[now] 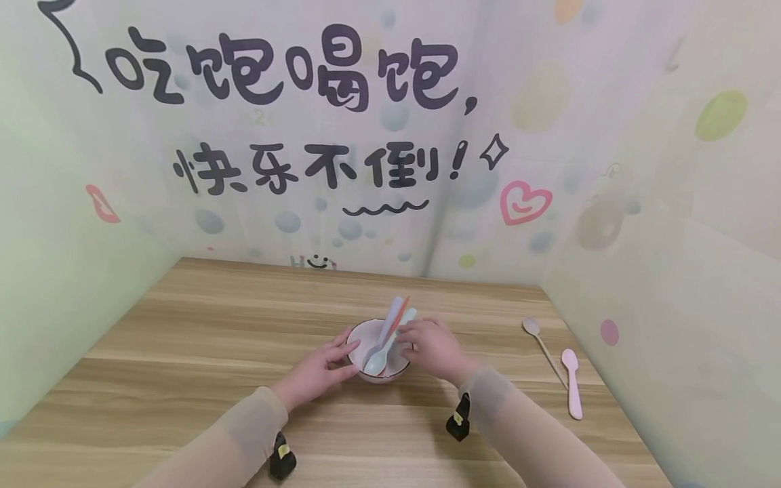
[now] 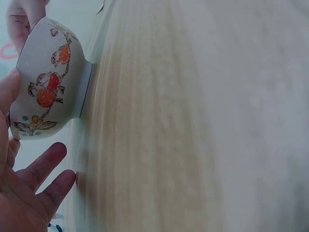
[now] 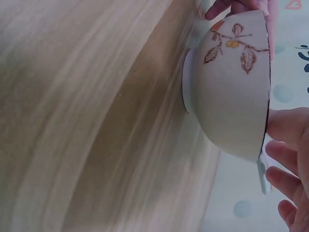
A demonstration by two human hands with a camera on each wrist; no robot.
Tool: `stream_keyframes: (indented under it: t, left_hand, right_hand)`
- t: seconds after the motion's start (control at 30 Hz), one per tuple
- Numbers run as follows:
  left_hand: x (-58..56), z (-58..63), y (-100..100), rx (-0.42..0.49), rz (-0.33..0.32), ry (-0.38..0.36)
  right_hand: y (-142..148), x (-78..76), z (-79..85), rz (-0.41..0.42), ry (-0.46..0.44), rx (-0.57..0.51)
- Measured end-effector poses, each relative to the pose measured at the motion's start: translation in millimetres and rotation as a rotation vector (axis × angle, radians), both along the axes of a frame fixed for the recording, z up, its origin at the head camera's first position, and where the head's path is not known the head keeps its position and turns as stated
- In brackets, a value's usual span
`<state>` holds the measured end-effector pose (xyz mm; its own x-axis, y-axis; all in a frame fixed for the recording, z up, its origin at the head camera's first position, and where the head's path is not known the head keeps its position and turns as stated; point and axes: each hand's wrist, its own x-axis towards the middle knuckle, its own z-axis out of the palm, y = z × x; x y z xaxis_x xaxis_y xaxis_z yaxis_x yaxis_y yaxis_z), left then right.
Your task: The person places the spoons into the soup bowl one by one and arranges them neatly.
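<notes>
A small white bowl (image 1: pixel 356 333) with a dark rim stands on the table between my hands. Red fruit and brown leaves decorate its outside in the left wrist view. Inside lean a light green spoon (image 1: pixel 376 361), a pale lavender handle (image 1: pixel 393 313) and a thin orange handle (image 1: pixel 405 306). My left hand (image 1: pixel 320 369) holds the bowl's left rim, two fingers spread away from it in the left wrist view. My right hand (image 1: pixel 433 346) bends over the right rim, its curled fingers at the green spoon's handle; the rim partly hides the grip in the right wrist view.
To the right lie a beige spoon (image 1: pixel 543 344) and a pink spoon (image 1: pixel 572 383), with their handle ends close together. Printed walls stand behind the wooden table (image 1: pixel 244 325) and along both sides. Each wrist carries a small black device (image 1: pixel 457 420).
</notes>
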<state>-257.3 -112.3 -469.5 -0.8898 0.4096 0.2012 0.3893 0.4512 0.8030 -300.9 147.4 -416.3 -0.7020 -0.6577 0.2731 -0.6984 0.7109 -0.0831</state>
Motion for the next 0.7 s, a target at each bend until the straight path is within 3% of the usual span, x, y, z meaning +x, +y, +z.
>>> stream_keyframes:
  t: [0.37, 0.7]
  left_hand:
    - [-0.1, -0.4, -0.3, -0.012, 0.0, 0.008]
    - [-1.5, -1.7, -0.1, -0.016, 0.004, 0.007]
  right_hand:
    - [5.8, 5.5, -13.7, -0.214, -0.201, -0.445]
    - [25.6, 2.4, -23.8, -0.448, -0.277, -0.679]
